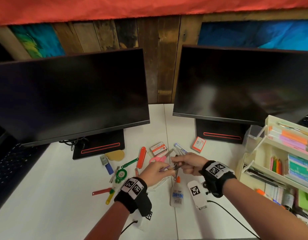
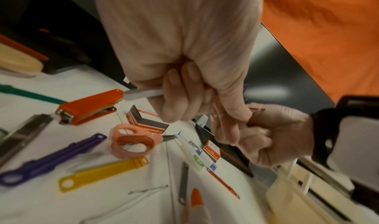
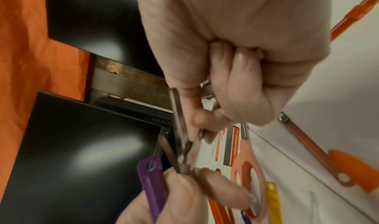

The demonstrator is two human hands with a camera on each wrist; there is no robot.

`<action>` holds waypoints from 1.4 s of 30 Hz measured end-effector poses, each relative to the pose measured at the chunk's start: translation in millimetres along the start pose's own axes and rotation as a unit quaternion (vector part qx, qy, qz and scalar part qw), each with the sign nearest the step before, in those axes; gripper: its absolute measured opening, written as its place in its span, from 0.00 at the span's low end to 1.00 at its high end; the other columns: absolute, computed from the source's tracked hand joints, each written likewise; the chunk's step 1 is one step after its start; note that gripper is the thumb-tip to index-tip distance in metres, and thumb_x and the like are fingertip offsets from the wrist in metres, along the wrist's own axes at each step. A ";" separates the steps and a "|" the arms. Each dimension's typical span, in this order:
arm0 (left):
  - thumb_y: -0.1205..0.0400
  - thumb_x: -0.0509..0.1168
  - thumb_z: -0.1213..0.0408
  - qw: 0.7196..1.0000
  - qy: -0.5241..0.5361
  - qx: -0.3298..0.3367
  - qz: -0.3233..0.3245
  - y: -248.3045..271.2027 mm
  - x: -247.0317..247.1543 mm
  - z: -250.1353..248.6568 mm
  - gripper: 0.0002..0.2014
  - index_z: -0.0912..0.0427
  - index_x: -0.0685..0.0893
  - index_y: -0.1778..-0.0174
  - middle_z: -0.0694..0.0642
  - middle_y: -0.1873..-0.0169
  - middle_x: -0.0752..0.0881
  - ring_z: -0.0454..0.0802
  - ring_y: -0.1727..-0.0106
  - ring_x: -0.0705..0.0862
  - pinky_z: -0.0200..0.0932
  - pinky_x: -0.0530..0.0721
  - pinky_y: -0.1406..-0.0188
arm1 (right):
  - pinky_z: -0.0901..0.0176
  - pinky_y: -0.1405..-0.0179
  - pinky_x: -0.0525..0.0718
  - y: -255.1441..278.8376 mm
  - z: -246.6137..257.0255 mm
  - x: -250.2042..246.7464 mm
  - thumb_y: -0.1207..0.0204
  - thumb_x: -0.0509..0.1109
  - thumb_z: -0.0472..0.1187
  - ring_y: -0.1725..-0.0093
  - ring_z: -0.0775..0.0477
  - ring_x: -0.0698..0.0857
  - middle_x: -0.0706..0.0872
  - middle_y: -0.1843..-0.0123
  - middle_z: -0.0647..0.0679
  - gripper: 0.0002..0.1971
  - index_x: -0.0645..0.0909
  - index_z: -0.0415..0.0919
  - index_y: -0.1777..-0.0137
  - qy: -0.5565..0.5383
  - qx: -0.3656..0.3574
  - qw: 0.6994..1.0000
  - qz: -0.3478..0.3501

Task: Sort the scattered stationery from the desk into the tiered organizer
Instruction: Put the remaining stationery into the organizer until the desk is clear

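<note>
A: Where are your hands rn?

B: Centre of the head view, low down, over the tabletop (image 1: 46, 196). They're together, nearly touching. Your right hand (image 1: 187, 164) is curled round a bundle of thin metal fastener strips (image 3: 180, 138). Your left hand (image 1: 155, 172) grips a purple fastener strip (image 3: 150, 179), and its fingertips (image 3: 215, 177) pinch the lower ends of the metal ones too.

A: How'll that bundle handle?

B: My guess: light, stiff lengthways, but slick, and several loose pieces will slide past each other. Pinch mid-length w/ thumb across all of them, not at the tips. The purple one is plastic, prob. a bit bendy, so hold it flat.

A: And the organizer?

B: The tiered organizer (image 1: 264, 148) is at the right edge of the frame, cream-coloured, w/ markers and pencils already in its tiers. Which slot suits the strips, can't tell.

A: What's left on the tabletop?

B: Plenty. Pink scissors (image 1: 157, 159) just above your hands, an orange stapler (image 1: 141, 157) left of them, a staple box (image 1: 158, 149) above. The glue bottle (image 1: 176, 194) is right below your hands. Yellow fastener strip (image 2: 102, 174) and more of them at lower left. Scissors: take by the handles, blades look shut. Task's early-to-mid imo
</note>
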State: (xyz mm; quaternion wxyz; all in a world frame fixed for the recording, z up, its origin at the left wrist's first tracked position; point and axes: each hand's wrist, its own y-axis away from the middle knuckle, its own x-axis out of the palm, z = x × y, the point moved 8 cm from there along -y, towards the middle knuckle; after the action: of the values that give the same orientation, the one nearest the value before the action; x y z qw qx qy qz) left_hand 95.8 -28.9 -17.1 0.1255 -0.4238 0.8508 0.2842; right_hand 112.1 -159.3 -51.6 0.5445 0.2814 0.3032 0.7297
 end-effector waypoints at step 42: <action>0.18 0.66 0.65 0.989 0.120 0.014 -0.088 12.0 -46.3 12.8 0.08 0.53 0.90 0.56 0.45 0.62 0.91 0.38 0.50 0.87 0.44 0.78 0.34 | 0.70 0.87 0.56 24.8 10.5 -2.8 0.23 0.66 0.31 0.85 0.59 0.59 0.89 0.56 0.38 0.11 0.83 0.26 0.44 -0.035 -0.074 0.996 0.025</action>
State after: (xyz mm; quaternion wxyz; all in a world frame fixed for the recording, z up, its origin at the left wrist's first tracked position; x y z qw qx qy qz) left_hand 114.1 14.6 -1.8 0.0531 -0.5264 0.8228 0.2075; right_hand 105.0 -166.1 -26.3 0.5554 0.2730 0.2222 0.7534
